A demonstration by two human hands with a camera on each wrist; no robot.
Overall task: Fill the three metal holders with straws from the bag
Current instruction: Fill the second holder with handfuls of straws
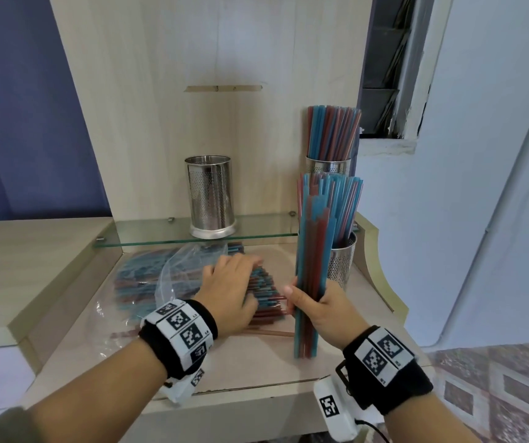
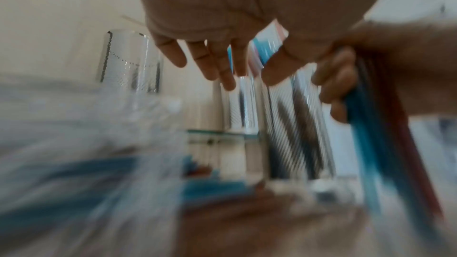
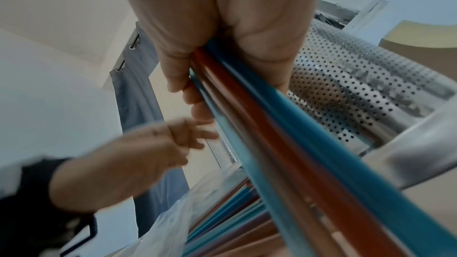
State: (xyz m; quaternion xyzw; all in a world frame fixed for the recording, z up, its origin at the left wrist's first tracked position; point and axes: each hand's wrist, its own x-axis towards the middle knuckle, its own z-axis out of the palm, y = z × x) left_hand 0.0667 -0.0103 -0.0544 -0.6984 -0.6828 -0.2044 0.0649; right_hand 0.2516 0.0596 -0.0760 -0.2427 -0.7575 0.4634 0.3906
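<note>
My right hand [image 1: 316, 306] grips a bundle of straws [image 1: 312, 251] upright, lower centre-right of the head view. Fingers [image 3: 197, 103] wrap the far side, thumb on the near side, clamped about a third of the way up the bundle. Its bottom ends sit on or just above the bench [image 1: 256, 369], can't tell which. Straws are blue and red.

My left hand [image 1: 229, 290] is flat, palm down, fingers [image 2: 222, 69] straight and slightly spread, over the loose straws [image 1: 264, 294] spilling from the clear plastic bag [image 1: 173, 273] at centre-left. Left wrist view is too blurred to show whether the fingertips touch them.

Holders: the empty holder [image 1: 210, 196] stands on the glass shelf [image 1: 148, 233], centre of frame. A second holder [image 1: 328, 164], upper right on the shelf, is packed with straws. The third holder [image 1: 341, 260] sits on the bench just behind the bundle, also holding straws; in the right wrist view its perforated wall [image 3: 358, 89] is right beside my fingers.

Writing: the wrist bands [image 1: 183, 327] carry black-and-white square marker codes with small printed characters beside them, too small to read. No brand visible on the bag or holders.
</note>
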